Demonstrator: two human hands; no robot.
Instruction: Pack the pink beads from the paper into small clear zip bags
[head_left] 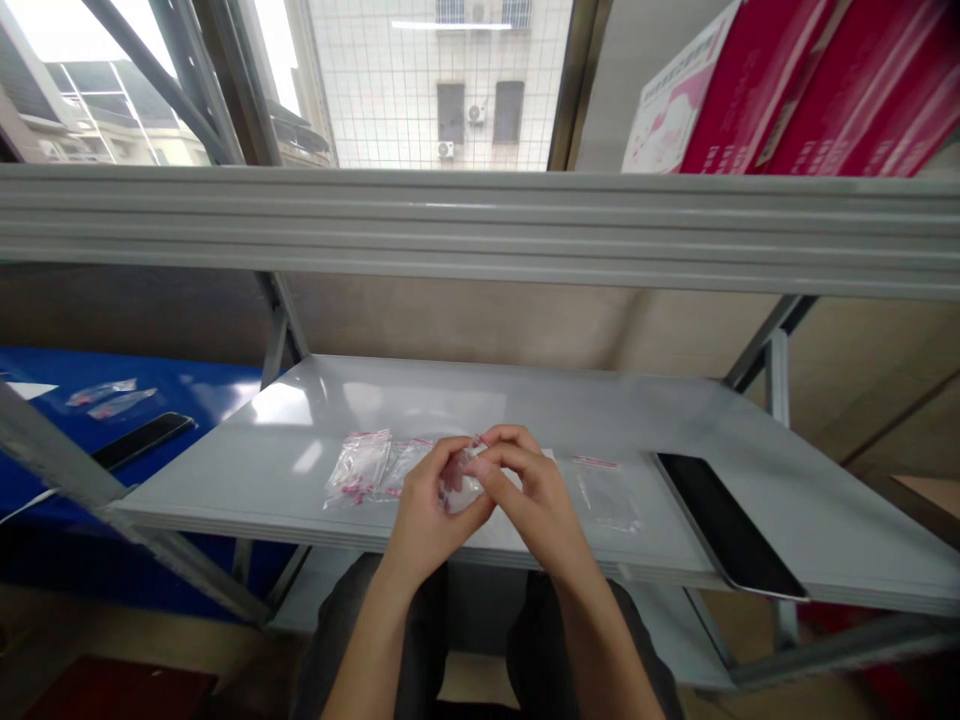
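Note:
Both my hands meet over the front of the grey shelf, around a small clear zip-lock bag (459, 492). My left hand (429, 512) grips the bag from the left, its thumb and fingers curled round it. On the bag's upper right edge my right hand (538, 492) pinches with thumb and fingertips. What lies inside this bag is mostly hidden by the fingers. Left of my hands lie a filled zip-lock bag (360, 462) with small red bits and a second similar bag (403, 462). A flat clear zip-lock bag (606, 494) lies to the right.
White paper (499, 537) lies under my hands. A black tablet (727, 525) rests on the shelf (465, 395) at right. Overhead runs a grey beam (480, 225), with red boxes (810, 90) above. A phone (146, 438) lies on the blue table (217, 385).

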